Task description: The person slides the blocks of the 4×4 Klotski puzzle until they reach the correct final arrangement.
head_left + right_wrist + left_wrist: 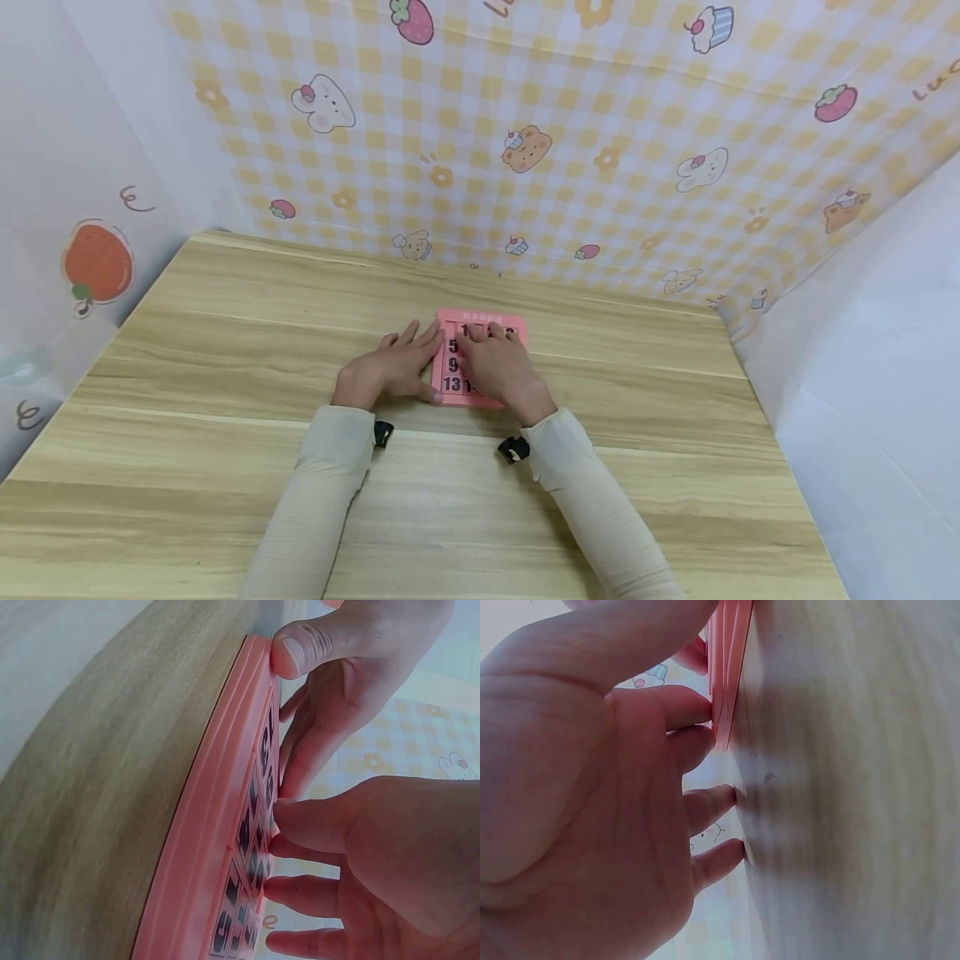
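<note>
A pink sliding number puzzle [472, 401] with black numerals on its tiles lies flat on the wooden table. Tiles 5, 9 and 13 show down its left column, and the top left cell holds no tile. My left hand [393, 367] steadies the puzzle's left side, thumb at the near left corner and fingers spread along the edge. In the left wrist view two fingertips of that hand [615, 787] touch the table beyond the pink frame [727, 660]. My right hand [498, 362] lies over the right part, its nearly straight fingertips touching the tiles [244, 817] and covering several numbers.
The wooden table [225, 350] extends around the puzzle on every side. Behind it hangs a yellow checked cloth [465, 125] with cartoon prints. White sheets [862, 375] close off the left and right. Dark wrist-worn devices [513, 450] sit beside both cuffs.
</note>
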